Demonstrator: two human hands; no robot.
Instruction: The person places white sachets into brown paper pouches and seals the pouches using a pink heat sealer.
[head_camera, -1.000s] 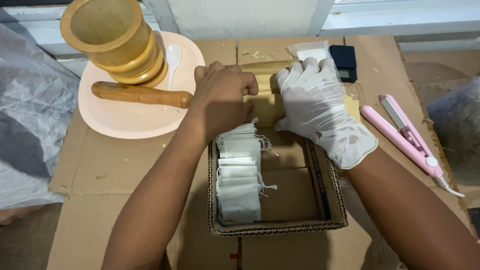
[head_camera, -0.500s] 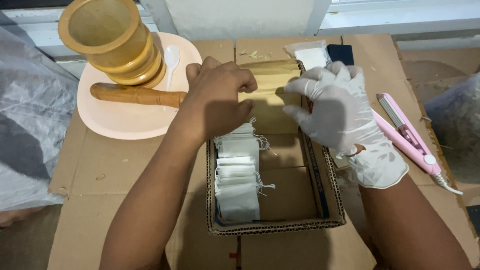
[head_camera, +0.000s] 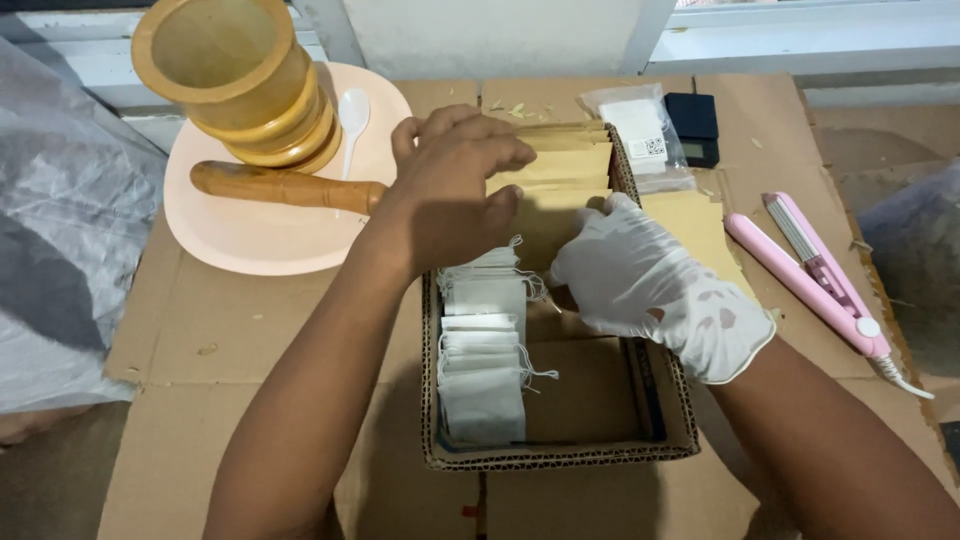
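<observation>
Both hands had shifted nearer, into the cardboard box (head_camera: 560, 455). The bare left hand (head_camera: 455, 185) lay spread over the tan envelopes (head_camera: 570, 165) at its far end; the gloved right hand (head_camera: 640, 275), previously raised, now pinched one envelope beside the white sachets (head_camera: 480, 350).

Place: small home packing workshop
Surface: worktop (head_camera: 250, 330) covered in flattened cardboard
Tools: wooden mortar (head_camera: 240, 85), pestle (head_camera: 285, 186), pink heat sealer (head_camera: 815, 275)
Stock: cardboard box (head_camera: 600, 400) of filter bags (head_camera: 480, 350)
</observation>
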